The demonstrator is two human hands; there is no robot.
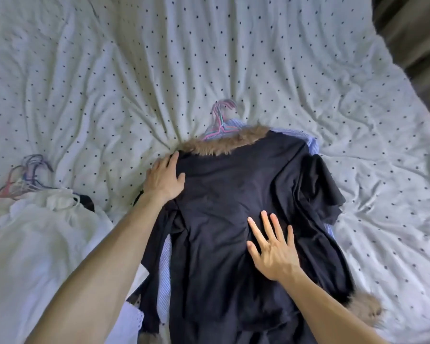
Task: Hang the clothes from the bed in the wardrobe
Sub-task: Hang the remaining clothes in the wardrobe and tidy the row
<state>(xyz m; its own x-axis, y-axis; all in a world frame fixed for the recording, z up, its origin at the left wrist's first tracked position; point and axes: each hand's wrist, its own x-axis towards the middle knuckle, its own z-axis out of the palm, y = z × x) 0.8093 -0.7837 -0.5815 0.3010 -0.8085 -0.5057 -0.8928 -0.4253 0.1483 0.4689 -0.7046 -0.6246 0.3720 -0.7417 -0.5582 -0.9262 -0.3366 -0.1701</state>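
Dark coat [224,207] lies flat on the bed [308,70], fur collar [224,144] at the far end. Left hand [164,178] rests flat on the coat's left shoulder, just beside the collar, fingers straight, gripping nothing. Right hand [273,249] lies palm down mid-coat, fingers spread, also gripping nothing.

Count: one coat, two hands, two fur cuffs. The right cuff [365,311] is blurred and the left cuff [147,340] is cut off by the frame's lower edge. One striped shirt [165,281] lies under the coat, only its edges showing. One hanger bunch [221,120] pokes out past the collar. A second bunch [23,180] lies far left, touching the white clothes [35,244]. Hangers per bunch too tangled to count. Number of white garments unclear.
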